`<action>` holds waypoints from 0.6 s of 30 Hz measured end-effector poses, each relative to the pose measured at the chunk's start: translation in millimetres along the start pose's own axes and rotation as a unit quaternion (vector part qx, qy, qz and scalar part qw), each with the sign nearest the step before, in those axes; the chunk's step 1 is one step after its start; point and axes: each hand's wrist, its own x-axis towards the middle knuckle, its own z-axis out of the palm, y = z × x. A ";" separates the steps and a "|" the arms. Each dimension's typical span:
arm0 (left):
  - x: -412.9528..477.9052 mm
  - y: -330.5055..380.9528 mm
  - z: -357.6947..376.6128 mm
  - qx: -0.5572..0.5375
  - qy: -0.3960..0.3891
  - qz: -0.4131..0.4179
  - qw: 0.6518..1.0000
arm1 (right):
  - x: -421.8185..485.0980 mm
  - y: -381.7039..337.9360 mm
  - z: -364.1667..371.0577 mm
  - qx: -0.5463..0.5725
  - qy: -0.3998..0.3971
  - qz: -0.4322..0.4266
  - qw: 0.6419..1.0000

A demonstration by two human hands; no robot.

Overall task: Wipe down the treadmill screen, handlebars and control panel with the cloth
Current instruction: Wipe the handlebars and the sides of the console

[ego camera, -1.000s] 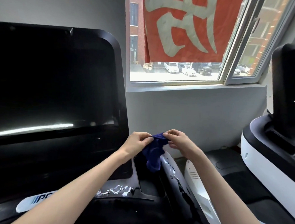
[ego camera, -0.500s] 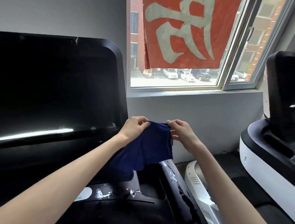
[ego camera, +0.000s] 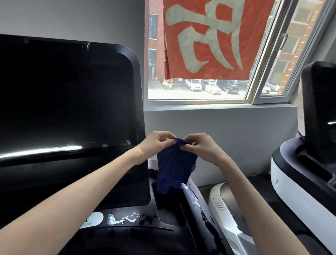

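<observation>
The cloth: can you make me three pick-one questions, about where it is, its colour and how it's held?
1. Where is the cloth? A on the windowsill; B in the air, right of the treadmill screen; C on the floor.
2. What colour is it? A red; B white; C dark blue.
3. How is it held? A the left hand and right hand both pinch its top; B one hand only; C nothing touches it.
Answers: 1 B, it hangs beside the dark screen; 2 C, the fabric is navy; 3 A, both hands meet at its top edge.
</observation>
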 end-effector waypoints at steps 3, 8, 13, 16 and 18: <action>-4.8 -7.9 -7.9 0.080 -0.088 -0.020 0.993 | -2.2 -1.0 -11.0 -0.019 -0.042 -0.015 0.999; -11.1 -27.6 -8.1 0.102 -0.173 -0.122 0.972 | -2.3 -0.8 -16.0 -0.049 -0.089 -0.034 0.994; -14.3 -25.4 -19.5 0.027 -0.182 -0.112 0.976 | -5.3 28.1 -24.4 -0.005 -0.108 -0.010 0.994; -15.0 -2.9 -21.3 -0.037 -0.171 -0.077 0.981 | -6.6 49.4 -16.4 0.047 -0.118 -0.003 0.992; -14.7 11.7 -15.2 0.004 -0.168 -0.049 0.985 | -6.6 52.3 -4.1 0.052 -0.126 -0.016 0.991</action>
